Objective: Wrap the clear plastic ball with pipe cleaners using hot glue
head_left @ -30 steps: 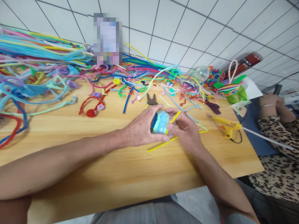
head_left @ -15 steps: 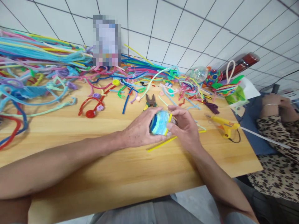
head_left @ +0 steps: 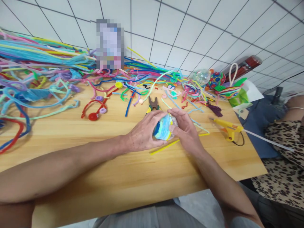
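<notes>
Between my hands is a ball (head_left: 163,127) banded in dark blue, light blue and green, with a yellow strip near its clear right side. My left hand (head_left: 144,131) wraps round its left side, thumb below and fingers above. My right hand (head_left: 186,129) grips the right side, its thumb pressed on the yellow strip. The right fingers partly hide the far side. Below the ball, a yellow pipe cleaner (head_left: 163,148) lies on the wooden table (head_left: 118,177). Just beyond the ball, pliers (head_left: 154,104) lie with their jaws pointing away from me.
Pipe cleaners (head_left: 47,53) in many colours pile along the tiled wall. A yellow glue gun (head_left: 228,126) with a long white stick lies to the right. Decorated balls (head_left: 216,79) stand at the back right. A person in a leopard-print sleeve (head_left: 282,136) sits beyond the right table edge.
My right fingers have come in closer over the ball, and the yellow strip now lies flatter against it. The ball has turned slightly. The other person's hands have shifted right, partly out of view.
</notes>
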`<state>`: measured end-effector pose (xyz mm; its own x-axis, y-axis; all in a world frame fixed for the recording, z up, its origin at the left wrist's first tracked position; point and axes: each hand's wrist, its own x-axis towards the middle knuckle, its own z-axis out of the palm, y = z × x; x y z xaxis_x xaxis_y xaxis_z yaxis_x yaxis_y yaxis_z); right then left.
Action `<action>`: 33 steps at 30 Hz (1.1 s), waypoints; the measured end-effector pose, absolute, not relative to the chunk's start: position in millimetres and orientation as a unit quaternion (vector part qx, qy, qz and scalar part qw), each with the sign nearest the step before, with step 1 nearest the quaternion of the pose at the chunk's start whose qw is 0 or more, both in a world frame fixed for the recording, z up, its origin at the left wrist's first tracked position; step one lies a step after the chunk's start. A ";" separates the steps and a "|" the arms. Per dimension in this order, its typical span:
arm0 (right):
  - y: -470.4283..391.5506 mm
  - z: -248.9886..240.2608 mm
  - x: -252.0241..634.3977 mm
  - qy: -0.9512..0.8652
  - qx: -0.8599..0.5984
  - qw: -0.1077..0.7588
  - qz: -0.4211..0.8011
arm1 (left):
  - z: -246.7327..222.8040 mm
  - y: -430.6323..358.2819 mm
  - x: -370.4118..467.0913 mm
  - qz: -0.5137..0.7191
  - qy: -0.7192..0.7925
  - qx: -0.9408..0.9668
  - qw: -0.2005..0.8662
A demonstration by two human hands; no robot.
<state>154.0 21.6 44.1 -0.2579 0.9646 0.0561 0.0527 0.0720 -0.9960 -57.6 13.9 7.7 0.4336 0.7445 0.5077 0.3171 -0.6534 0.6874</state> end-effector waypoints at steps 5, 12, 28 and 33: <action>20.6 44.7 151.3 -0.606 -0.422 0.427 0.522 | 15.5 12.6 -57.6 0.416 0.334 0.803 0.265; 16.0 48.7 151.3 -0.634 -0.405 0.447 0.485 | 18.4 12.7 -56.0 0.421 0.355 0.784 0.287; 12.3 53.3 158.7 -0.722 -0.401 0.421 0.376 | 18.3 11.8 -55.5 0.416 0.360 0.787 0.281; 14.4 53.8 157.2 -0.701 -0.417 0.417 0.401 | 17.3 12.2 -55.6 0.415 0.358 0.787 0.282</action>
<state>157.2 14.4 53.8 -0.3045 0.9188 0.2512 0.2497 0.3315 -0.9098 -55.6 12.2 17.3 0.3987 0.7981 0.4518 0.3302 -0.5846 0.7411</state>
